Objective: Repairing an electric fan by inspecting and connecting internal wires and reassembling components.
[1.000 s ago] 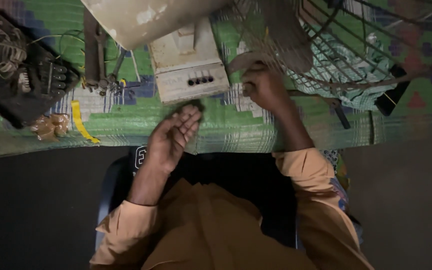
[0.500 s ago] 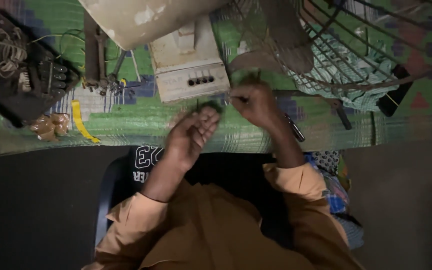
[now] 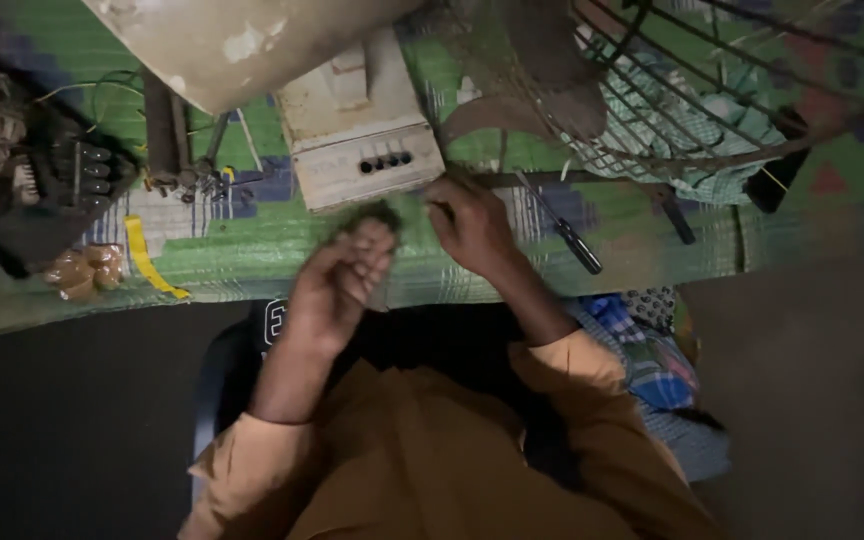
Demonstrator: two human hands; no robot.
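Observation:
My left hand (image 3: 337, 285) is raised over the mat's near edge, its fingers curled around a small dark fuzzy clump (image 3: 380, 214). My right hand (image 3: 472, 228) is close to the right of it, fingertips pinched together near the clump. Motion blur hides whether they grip anything. Both hands are just in front of a cream fan base (image 3: 362, 150) with a row of dark buttons. A screwdriver (image 3: 564, 232) lies on the mat right beside my right wrist.
A wire fan guard (image 3: 682, 110) and a fan blade (image 3: 542, 70) fill the upper right. A black box with wires (image 3: 32, 180) sits at the left, with pliers (image 3: 167, 140), a yellow strip (image 3: 147, 262) and a brown lump (image 3: 82, 272). All rest on a green woven mat (image 3: 252, 245).
My right hand came back from the fan guard toward my left hand, and both now meet around the dark clump. The left hand rose slightly.

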